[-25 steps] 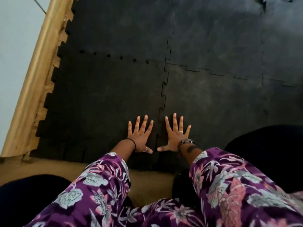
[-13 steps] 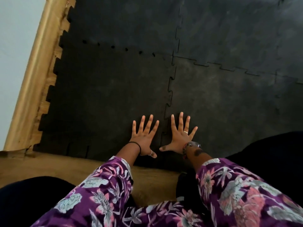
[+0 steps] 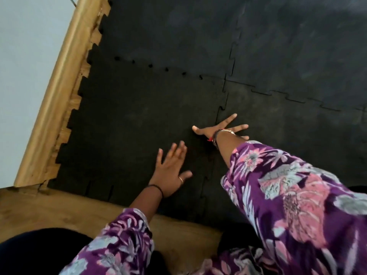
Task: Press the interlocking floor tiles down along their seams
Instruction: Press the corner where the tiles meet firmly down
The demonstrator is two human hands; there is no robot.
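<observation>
Black interlocking floor tiles cover most of the floor, their toothed edges meeting in zigzag seams. One seam runs from the near edge of the mat away from the person, and it crosses a second seam running left to right at a junction beyond the hands. The right hand is stretched out flat with its fingers spread wide, palm down, right over this seam, the thumb pointing left onto the left tile and the other fingers lying on the right tile; it grips nothing. A watch and bands sit at its wrist. The left hand lies nearer the person on the left tile, just beside the seam, also spread and holding nothing; it looks slightly blurred, so whether its palm fully touches the tile cannot be told. It wears a ring on the thumb and a dark band at the wrist. Both arms are in purple flowered sleeves. To the left, the mat's toothed edge lies against a wooden skirting board below a pale wall, and bare wooden floor shows along the near edge.
</observation>
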